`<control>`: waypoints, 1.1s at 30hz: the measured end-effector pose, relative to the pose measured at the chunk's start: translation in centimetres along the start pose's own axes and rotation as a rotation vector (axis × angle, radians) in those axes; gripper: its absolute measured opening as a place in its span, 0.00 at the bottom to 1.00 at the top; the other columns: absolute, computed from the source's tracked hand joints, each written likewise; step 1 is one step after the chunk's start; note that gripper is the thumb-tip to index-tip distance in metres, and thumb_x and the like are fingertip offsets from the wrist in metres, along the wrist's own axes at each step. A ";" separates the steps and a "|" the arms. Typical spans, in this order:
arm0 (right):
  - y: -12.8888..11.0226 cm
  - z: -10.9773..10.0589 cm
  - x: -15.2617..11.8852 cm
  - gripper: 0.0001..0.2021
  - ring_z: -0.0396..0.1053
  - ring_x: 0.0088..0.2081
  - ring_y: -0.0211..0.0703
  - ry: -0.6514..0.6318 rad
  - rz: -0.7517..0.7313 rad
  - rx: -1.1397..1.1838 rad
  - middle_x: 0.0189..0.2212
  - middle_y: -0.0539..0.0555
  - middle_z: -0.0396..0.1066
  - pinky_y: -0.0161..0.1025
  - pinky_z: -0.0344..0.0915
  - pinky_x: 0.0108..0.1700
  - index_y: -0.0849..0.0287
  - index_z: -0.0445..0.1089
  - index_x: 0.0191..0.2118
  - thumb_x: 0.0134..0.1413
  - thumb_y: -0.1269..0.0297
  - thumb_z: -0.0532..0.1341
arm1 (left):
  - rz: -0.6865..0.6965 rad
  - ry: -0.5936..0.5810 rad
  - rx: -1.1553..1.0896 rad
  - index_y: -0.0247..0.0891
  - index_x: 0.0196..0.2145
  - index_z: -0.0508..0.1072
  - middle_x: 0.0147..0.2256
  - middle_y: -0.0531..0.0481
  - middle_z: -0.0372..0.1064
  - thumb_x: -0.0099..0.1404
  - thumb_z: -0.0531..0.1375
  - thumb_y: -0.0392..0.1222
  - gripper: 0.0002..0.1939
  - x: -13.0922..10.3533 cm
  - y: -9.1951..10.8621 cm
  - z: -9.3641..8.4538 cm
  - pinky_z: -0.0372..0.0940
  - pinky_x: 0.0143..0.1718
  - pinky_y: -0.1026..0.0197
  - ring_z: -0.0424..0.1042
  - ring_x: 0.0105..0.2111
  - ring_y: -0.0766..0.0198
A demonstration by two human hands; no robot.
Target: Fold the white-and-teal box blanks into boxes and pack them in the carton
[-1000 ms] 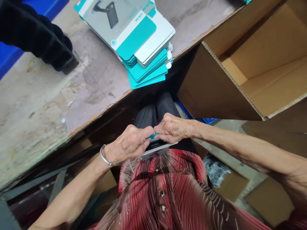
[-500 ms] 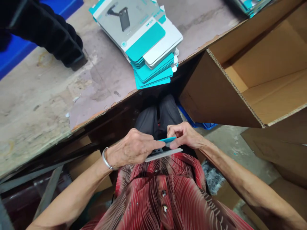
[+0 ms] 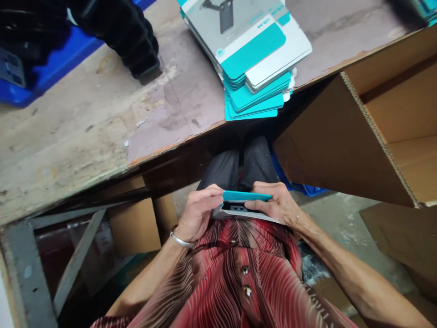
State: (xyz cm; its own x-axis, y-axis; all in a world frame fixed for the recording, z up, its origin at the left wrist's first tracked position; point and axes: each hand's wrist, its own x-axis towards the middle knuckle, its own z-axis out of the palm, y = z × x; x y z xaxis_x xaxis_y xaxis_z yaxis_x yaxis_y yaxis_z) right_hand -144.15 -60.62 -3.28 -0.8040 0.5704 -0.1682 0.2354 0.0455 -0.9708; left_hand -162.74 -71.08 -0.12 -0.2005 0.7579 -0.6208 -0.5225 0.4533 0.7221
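Close to my body, above my lap, I hold a teal and white box [image 3: 247, 196] whose near end gapes, with something dark inside. My left hand [image 3: 201, 209] is closed on its left end, thumb on the teal panel. On the right end is my right hand [image 3: 278, 205], its index finger or thumb reaching into the opening. A pile of flat teal and white boxes [image 3: 254, 57] lies on the table above, the top one printed with a picture of a mount.
The worn table [image 3: 85, 136] spans the upper part. On it are black ribbed parts [image 3: 133, 41] and a blue tray [image 3: 73, 57] at the upper left. An open cardboard box [image 3: 341, 141] stands at the right. More cardboard [image 3: 133, 223] is under the table.
My left hand has moved from the opening to the left end of the box, and my right finger now reaches into the opening. The view has shifted, so the table things appear further right.
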 end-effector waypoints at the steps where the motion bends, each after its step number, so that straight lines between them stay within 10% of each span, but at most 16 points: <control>1: -0.2 0.0 -0.1 0.14 0.55 0.22 0.32 -0.012 0.013 -0.015 0.19 0.46 0.58 0.34 0.52 0.26 0.60 0.66 0.20 0.53 0.62 0.62 | -0.015 -0.009 -0.028 0.34 0.27 0.81 0.28 0.49 0.65 0.49 0.67 0.41 0.08 -0.2 -0.2 0.1 0.58 0.31 0.63 0.63 0.28 0.67; 14: -1.2 1.4 -0.1 0.14 0.55 0.22 0.32 0.000 0.005 0.000 0.20 0.47 0.57 0.35 0.51 0.25 0.60 0.65 0.19 0.51 0.62 0.63 | 0.073 0.147 0.196 0.37 0.26 0.80 0.23 0.53 0.69 0.47 0.63 0.31 0.07 -0.8 -0.5 0.1 0.56 0.24 0.66 0.63 0.23 0.69; 19: 0.1 1.5 1.0 0.17 0.57 0.16 0.29 0.013 0.292 0.382 0.22 0.46 0.59 0.32 0.48 0.16 0.60 0.65 0.21 0.47 0.54 0.65 | 0.120 0.330 0.051 0.36 0.20 0.78 0.18 0.54 0.69 0.39 0.58 0.30 0.09 2.1 -0.6 1.4 0.57 0.21 0.66 0.64 0.19 0.69; 27: 2.4 1.2 1.6 0.15 0.56 0.11 0.31 0.161 0.382 0.547 0.10 0.42 0.55 0.30 0.50 0.16 0.60 0.64 0.24 0.51 0.53 0.61 | 0.190 0.233 -0.060 0.36 0.32 0.78 0.24 0.52 0.73 0.40 0.61 0.30 0.18 4.9 -0.7 1.5 0.63 0.23 0.67 0.68 0.21 0.70; 33: 2.4 0.8 0.7 0.19 0.65 0.24 0.36 0.537 0.116 0.246 0.34 0.53 0.72 0.38 0.66 0.28 0.57 0.68 0.47 0.52 0.54 0.63 | 0.271 0.261 -0.181 0.38 0.32 0.78 0.26 0.52 0.74 0.39 0.65 0.29 0.18 5.6 -1.0 2.3 0.64 0.25 0.68 0.69 0.24 0.70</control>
State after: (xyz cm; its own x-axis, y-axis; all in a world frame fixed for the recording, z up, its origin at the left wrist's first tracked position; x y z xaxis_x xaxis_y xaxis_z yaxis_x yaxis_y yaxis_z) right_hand -144.59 -60.82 -5.84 -0.3771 0.8976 -0.2283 0.1201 -0.1970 -0.9730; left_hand -161.42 -66.15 -3.61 -0.5421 0.6836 -0.4886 -0.5546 0.1458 0.8193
